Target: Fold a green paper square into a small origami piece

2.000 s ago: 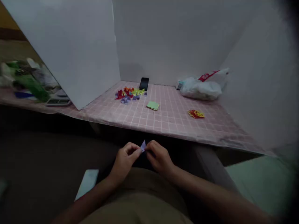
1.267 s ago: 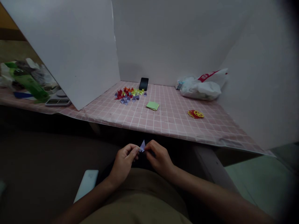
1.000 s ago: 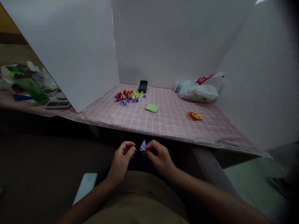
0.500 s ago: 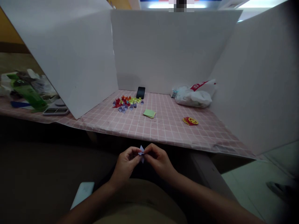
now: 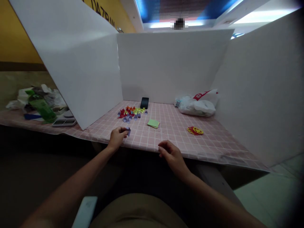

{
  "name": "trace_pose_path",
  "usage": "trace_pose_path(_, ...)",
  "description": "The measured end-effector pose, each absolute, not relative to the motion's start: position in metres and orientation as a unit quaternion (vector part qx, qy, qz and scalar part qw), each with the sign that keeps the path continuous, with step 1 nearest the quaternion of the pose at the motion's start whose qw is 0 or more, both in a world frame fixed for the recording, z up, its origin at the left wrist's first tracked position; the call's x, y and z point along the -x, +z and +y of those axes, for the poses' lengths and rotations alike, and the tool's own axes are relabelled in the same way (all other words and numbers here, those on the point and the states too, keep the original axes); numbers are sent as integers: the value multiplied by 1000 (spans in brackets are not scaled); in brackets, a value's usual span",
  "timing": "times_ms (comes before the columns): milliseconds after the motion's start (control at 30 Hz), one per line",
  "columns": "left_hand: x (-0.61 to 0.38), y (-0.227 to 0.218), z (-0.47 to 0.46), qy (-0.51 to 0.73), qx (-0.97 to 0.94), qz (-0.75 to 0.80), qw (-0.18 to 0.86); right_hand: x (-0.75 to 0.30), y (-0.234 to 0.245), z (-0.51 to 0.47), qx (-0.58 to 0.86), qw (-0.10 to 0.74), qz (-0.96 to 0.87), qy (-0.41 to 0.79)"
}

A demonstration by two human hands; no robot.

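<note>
The person's left hand [image 5: 116, 138] pinches a small, pointed, folded piece of purple paper [image 5: 128, 131] between thumb and fingers, its grip closed on the paper. The folded piece shows over the near left part of the bench [image 5: 166, 139], which has a pink cover with white grid lines; whether it touches that cover cannot be told. Beyond it lies a cluster of small folded paper pieces [image 5: 129, 111] in red, orange, yellow and purple, with a black rectangular phone [image 5: 144, 103] just behind.

The right hand [image 5: 173, 155] is at the near edge, fingers curled, its grip narrow with a small gap at the thumb. Farther back lies a stack of light green paper squares [image 5: 153, 123]; to the right are flat yellow and red cut-out shapes [image 5: 195, 130].
</note>
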State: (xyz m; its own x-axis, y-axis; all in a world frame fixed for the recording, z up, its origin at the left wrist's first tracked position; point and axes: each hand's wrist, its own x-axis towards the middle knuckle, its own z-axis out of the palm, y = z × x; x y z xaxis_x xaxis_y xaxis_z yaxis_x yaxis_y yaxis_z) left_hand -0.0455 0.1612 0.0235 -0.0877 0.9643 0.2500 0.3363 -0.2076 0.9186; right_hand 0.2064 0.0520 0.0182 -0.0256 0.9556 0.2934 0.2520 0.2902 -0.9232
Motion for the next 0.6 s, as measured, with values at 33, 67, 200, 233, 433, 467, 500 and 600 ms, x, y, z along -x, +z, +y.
trace_pose_path(33, 53, 25, 178, 489, -596, 561, 302, -210, 19, 55, 490, 506, -619, 347)
trace_pose_path(67, 61, 27, 193, 479, -596, 578, 286, -214, 20, 59, 493, 508, -617, 342)
trace_pose_path(200, 83, 31, 237, 430, -594, 640, 231, -224, 19, 66, 499, 523, -604, 336)
trace_pose_path(233, 87, 31, 244, 413, -594, 653, 222, -225, 18, 67, 501, 523, -601, 338)
trace_pose_path(433, 105, 23, 270, 309, -609, 704, 192, -227, 16, 67, 496, 521, -597, 354)
trace_pose_path(467, 109, 21, 273, 294, -612, 710, 187, -227, 16, 67, 496, 521, -595, 359)
trace_pose_path(500, 112, 20, 276, 283, -614, 715, 181, -227, 16, 67, 496, 521, -592, 363)
trace_pose_path(600, 120, 16, 285, 254, -624, 720, 168, -228, 17, 68, 503, 515, -587, 370)
